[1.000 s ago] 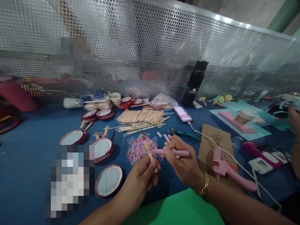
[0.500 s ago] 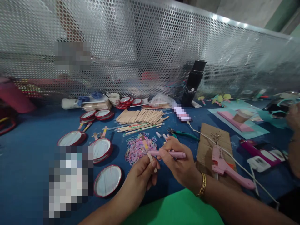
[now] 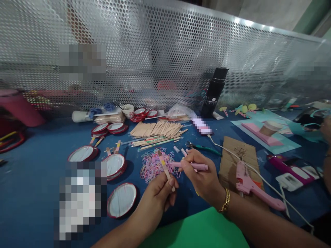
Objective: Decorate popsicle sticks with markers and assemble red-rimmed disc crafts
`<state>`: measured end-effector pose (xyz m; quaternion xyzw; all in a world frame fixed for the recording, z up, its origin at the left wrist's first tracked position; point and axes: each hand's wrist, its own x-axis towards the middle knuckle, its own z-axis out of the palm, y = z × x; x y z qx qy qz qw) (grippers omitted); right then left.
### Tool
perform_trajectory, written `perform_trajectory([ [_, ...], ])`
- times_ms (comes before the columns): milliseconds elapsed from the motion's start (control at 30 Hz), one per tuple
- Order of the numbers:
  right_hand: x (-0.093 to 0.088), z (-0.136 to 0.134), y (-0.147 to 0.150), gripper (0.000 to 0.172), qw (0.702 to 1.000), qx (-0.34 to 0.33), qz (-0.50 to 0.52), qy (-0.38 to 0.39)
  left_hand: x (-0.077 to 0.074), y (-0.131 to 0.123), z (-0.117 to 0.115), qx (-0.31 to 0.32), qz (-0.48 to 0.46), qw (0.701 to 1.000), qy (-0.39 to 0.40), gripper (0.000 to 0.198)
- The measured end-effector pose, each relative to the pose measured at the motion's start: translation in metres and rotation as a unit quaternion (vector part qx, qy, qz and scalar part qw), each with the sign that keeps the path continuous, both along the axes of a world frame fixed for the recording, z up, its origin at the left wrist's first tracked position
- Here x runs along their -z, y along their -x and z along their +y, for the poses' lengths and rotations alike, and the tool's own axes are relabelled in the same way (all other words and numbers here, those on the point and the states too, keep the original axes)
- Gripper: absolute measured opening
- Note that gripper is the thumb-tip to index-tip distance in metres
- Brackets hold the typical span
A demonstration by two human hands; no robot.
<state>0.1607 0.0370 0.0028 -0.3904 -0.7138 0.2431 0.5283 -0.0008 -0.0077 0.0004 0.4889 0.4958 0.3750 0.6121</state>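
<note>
My left hand pinches a wooden craft stick near its lower end. Bands of brown, yellow and pink colour its upper part. My right hand, with a gold bracelet at the wrist, grips a pink marker like a pen. The marker's tip points left, a small gap from the stick. Another pale pen-like piece shows behind the right fingers; whether they hold it is unclear. Just beyond the hands lies a heap of small coloured rubber bands. A loose pale cap sits nearby.
Several red-rimmed round lids stand at left. Plain craft sticks lie behind the bands. Pliers, cardboard and a pink glue gun with a cord are at right. Green sheet lies in front; perforated metal screen behind.
The marker's tip has come away from the stick, moving slightly right with my right hand. My left hand still holds the stick. The whole view has shifted a little.
</note>
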Motion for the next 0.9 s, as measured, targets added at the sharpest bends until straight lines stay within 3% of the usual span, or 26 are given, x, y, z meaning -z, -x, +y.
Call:
perform_trajectory([
  [900,-0.0014,0.001,0.0025,0.025,0.999,-0.028,0.005,-0.03,0.0008,0.0007,0.0024,0.0,-0.01,1.0,0.002,0.053],
])
